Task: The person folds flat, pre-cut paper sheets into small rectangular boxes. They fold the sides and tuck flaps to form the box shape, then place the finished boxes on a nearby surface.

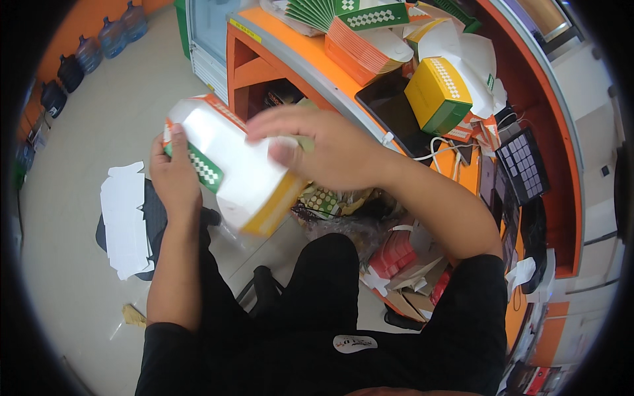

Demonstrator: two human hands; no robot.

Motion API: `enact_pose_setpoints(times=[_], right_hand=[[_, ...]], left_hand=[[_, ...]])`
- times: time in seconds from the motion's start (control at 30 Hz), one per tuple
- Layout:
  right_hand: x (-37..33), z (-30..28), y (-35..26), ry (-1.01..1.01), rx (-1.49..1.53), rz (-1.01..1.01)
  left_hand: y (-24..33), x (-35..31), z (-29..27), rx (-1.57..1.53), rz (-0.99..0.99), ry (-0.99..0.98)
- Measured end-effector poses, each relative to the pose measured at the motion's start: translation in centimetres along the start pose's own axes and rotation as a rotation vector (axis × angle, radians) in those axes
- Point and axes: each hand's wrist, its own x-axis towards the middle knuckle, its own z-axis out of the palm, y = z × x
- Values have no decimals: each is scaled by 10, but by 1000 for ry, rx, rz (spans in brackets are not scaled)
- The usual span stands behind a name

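A partly folded cardboard food box (228, 152) hangs above my lap, its white inner side facing up, with green, orange and yellow printed panels. My left hand (175, 168) is closed on its left edge, the thumb lying over the top near the green checkered flap. Over the box's right side my right hand (307, 142) is blurred by motion, with fingers stretched out and the thumb apart from them. Whether it touches the cardboard I cannot tell.
On the orange counter (316, 49) to the right lie a stack of flat box blanks (363, 46), a folded yellow-green box (436, 96), a dark tablet (396, 109), cables and a keyboard (523, 165). White cardboard (125, 218) rests on a dark seat at left. Water jugs (112, 36) line the wall.
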Motion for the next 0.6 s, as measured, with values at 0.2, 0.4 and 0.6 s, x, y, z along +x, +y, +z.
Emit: enact_pose_setpoints(times=[0.2,0.4,0.6], right_hand=[[-15,18,-11,-176,-352,-363],[-3,-13,-51,239,-550,-534],[-25,-93,-89,909,-639,-120]], left_hand=[[-24,44,-39,-665,-830,-275],[35,19,-33,-757,-429,-338],[55,42,-101,630,-169,-263]])
